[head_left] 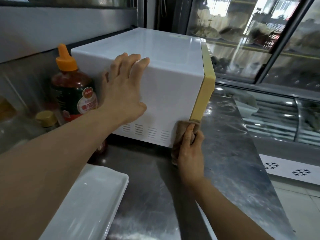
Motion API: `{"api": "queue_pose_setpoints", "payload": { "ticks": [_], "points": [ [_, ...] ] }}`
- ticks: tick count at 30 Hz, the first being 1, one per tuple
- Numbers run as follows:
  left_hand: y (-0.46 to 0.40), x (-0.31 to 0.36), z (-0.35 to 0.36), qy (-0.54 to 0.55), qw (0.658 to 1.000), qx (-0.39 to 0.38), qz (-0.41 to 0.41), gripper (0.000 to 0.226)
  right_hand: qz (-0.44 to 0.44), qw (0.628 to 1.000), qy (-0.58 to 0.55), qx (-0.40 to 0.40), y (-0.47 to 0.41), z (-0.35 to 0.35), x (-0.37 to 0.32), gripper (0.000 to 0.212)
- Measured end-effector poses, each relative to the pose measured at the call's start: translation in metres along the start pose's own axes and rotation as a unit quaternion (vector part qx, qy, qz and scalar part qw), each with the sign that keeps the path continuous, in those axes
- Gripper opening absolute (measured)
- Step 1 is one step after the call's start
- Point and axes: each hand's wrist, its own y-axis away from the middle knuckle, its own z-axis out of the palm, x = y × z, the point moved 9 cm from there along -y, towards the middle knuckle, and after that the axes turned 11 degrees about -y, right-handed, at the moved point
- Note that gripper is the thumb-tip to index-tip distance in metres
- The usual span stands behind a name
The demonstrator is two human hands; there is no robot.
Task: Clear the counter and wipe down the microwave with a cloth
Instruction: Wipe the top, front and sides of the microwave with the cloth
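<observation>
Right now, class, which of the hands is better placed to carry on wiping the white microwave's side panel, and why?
The right hand: it grips the brown cloth against the white microwave. The left hand lies flat, bracing.

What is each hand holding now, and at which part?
The right hand grips the brown cloth around its middle, pressing it on the microwave at its lower front corner. The left hand holds nothing; it rests flat on the microwave.

left hand [123, 90] flat on microwave [170, 94]; right hand [189, 153] presses cloth [180, 131] at corner.
</observation>
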Motion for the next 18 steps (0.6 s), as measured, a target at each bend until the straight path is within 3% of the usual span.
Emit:
{"api": "queue_pose_setpoints", "payload": {
  "ticks": [3,5,10,14,18],
  "points": [
    [0.000,0.000,0.000,0.008,1.000,0.000,-0.005,0.098,0.004,0.998,0.006,-0.063,0.014,0.017,0.017,0.082],
    [0.000,0.000,0.000,0.007,1.000,0.004,-0.010,0.097,0.006,0.994,0.024,-0.111,0.026,0.026,0.026,0.088],
    [0.000,0.002,-0.002,0.006,1.000,-0.009,-0.016,0.096,-0.014,0.988,0.038,-0.146,0.036,0.029,0.033,0.078],
    [0.000,0.003,-0.004,0.007,0.999,-0.027,-0.018,0.095,-0.010,0.973,0.070,-0.220,0.046,0.029,0.034,0.058],
    [0.000,0.004,-0.005,0.004,0.999,-0.040,-0.018,0.096,-0.002,0.958,0.105,-0.267,0.045,0.027,0.029,0.054]
  ]
}}
